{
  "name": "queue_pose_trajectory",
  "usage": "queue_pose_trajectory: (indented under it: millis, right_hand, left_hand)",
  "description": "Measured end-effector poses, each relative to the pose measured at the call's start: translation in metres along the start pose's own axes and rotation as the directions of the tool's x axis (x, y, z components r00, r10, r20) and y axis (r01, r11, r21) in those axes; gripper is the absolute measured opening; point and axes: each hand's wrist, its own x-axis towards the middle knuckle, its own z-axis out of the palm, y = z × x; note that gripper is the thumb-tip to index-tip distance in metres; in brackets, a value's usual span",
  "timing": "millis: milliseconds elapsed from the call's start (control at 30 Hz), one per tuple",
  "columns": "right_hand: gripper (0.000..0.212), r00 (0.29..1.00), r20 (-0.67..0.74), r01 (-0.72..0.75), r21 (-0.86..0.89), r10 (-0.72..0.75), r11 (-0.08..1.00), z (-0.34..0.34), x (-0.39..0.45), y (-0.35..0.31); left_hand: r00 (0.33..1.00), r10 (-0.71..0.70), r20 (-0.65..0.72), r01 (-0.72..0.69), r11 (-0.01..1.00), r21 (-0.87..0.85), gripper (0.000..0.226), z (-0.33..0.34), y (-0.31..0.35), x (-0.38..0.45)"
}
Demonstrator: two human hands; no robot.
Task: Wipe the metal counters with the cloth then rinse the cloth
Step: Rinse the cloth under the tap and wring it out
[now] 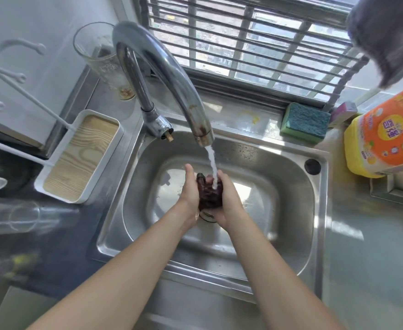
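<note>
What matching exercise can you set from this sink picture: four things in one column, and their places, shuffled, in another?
Things:
1. cloth
2. sponge
3. drinking glass
4. yellow bottle

Places:
A. on the ledge below the window
B. on the counter right of the sink
C. between both hands, under the running water
D. behind the tap, to its left

Pairs: 1-C, 2-A, 3-D, 4-B

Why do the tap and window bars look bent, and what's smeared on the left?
Head view: the wide-angle lens bows the faucet and window bars; the lying glass at the left edge is blurred; daylight glares off the sink.
</note>
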Motion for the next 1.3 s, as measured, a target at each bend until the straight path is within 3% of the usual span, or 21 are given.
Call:
queue_pose_trajectory:
  millis: [100, 200, 367, 500, 600, 800, 933, 1100, 1200, 1300]
  right_hand:
    - [0.036, 0.982, 0.186, -0.034, 0.01, 0.031, 0.999, -0.006, -0.008, 0.001]
    - [0.019, 0.966, 0.252, -0.057, 0.026, 0.049, 0.998, -0.009, -0.019, -0.006]
    - [0.019, 0.946, 0.321, -0.082, 0.083, 0.051, 0.993, -0.005, -0.04, -0.019]
    - [0.012, 0.956, 0.292, 0.044, -0.053, -0.027, 0.998, 0.002, -0.042, -0.024]
    - [0.024, 0.957, 0.25, 0.179, -0.123, -0.144, 0.976, 0.006, -0.034, -0.022]
    - [0.017, 0.904, 0.176, 0.421, -0.22, -0.389, 0.88, 0.005, -0.02, -0.004]
    - [0.006, 0.858, 0.089, 0.51, -0.263, -0.506, 0.819, 0.001, -0.018, 0.008]
    - [0.011, 0.796, 0.032, 0.569, -0.379, -0.604, 0.73, -0.006, -0.02, 0.009]
    - [0.013, 0.776, 0.022, 0.579, -0.421, -0.63, 0.699, -0.009, -0.023, 0.004]
    - [0.013, 0.746, 0.081, 0.623, -0.435, -0.661, 0.65, -0.007, -0.028, -0.004]
  left_hand:
    - [0.992, 0.045, -0.119, -0.028, 0.99, 0.14, 0.108, -0.024, -0.017, 0.04]
    - [0.971, 0.164, -0.173, -0.128, 0.971, 0.202, 0.063, -0.029, -0.001, 0.039]
    - [0.859, 0.432, -0.275, -0.414, 0.902, 0.126, 0.033, -0.013, 0.053, -0.014]
    - [0.869, 0.377, -0.321, -0.43, 0.896, -0.112, 0.036, -0.01, 0.081, -0.022]
    - [0.896, 0.262, -0.359, -0.361, 0.9, -0.245, 0.052, -0.009, 0.093, -0.02]
    - [0.872, 0.222, -0.437, -0.338, 0.918, -0.209, 0.057, -0.001, 0.1, -0.015]
    - [0.827, 0.272, -0.493, -0.395, 0.904, -0.165, 0.048, 0.004, 0.102, -0.019]
    - [0.799, 0.298, -0.523, -0.428, 0.892, -0.145, 0.047, 0.013, 0.104, -0.023]
    - [0.821, 0.311, -0.478, -0.42, 0.897, -0.138, 0.053, 0.006, 0.1, -0.027]
    - [0.897, 0.333, -0.292, -0.375, 0.921, -0.104, 0.063, -0.012, 0.081, -0.023]
